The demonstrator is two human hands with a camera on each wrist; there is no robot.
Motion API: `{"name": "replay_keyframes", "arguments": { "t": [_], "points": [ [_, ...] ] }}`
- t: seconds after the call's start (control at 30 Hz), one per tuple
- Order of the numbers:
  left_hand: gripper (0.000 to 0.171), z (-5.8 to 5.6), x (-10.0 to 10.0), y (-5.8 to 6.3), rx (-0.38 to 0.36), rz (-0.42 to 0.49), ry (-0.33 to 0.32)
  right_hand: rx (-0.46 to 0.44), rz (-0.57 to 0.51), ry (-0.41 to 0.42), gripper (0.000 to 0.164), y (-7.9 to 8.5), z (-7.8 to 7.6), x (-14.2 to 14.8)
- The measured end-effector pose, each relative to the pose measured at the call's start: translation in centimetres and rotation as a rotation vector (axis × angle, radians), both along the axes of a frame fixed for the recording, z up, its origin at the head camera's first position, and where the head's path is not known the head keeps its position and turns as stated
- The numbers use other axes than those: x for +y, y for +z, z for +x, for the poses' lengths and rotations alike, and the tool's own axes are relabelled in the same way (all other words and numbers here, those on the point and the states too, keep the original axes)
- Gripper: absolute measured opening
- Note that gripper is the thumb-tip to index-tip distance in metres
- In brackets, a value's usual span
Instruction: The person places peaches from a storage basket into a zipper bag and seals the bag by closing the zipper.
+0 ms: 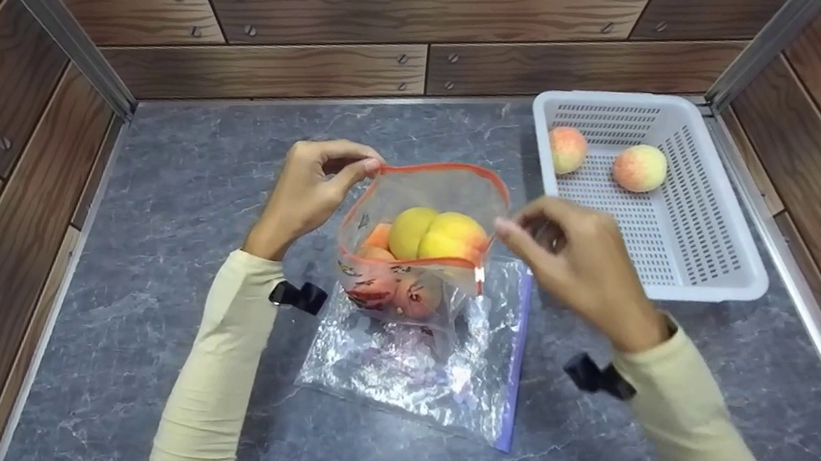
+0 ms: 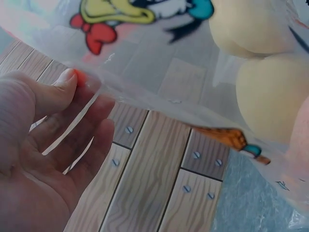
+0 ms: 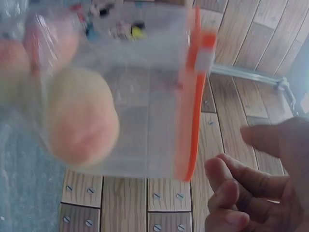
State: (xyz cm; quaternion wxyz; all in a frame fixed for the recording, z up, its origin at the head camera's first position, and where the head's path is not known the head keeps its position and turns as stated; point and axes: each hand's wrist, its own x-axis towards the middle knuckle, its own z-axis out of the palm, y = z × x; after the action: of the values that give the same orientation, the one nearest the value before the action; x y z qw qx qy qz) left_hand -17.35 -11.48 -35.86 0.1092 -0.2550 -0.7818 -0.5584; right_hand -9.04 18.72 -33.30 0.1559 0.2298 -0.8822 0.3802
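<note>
A see-through zip bag [image 1: 433,187] with an orange rim and cartoon prints stands with its mouth open, holding several peaches [image 1: 455,238]. My left hand [image 1: 312,183] pinches the far left corner of the rim between thumb and fingers; the left wrist view shows the thumb [image 2: 65,87] on the orange edge. Beside the bag's right edge is my right hand [image 1: 577,258], its fingers loosely bent. In the right wrist view a gap separates those fingers [image 3: 227,193] from the orange strip [image 3: 193,130]. A white slider [image 3: 204,59] sits at one end of that strip.
Under the bag lies a flat, clear bag [image 1: 396,380] with a purple edge [image 1: 510,391]. A white perforated basket [image 1: 713,214] at the back right holds two peaches [image 1: 640,168]. Wood-patterned walls [image 1: 310,25] border the grey marbled table [image 1: 176,238] at the back and sides.
</note>
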Motion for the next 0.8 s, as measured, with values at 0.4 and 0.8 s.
{"name": "replay_keyframes", "arguments": {
  "t": [0.4, 0.8],
  "points": [
    [0.012, -0.2, 0.1, -0.6, 0.06, 0.04, 0.017, 0.194, 0.06, -0.043, 0.03, -3.7, 4.3, -2.5],
    [0.011, -0.4, 0.2, -0.6, 0.094, 0.063, 0.049, 0.122, -0.094, -0.041, 0.01, -3.5, 3.7, -2.9]
  ]
}}
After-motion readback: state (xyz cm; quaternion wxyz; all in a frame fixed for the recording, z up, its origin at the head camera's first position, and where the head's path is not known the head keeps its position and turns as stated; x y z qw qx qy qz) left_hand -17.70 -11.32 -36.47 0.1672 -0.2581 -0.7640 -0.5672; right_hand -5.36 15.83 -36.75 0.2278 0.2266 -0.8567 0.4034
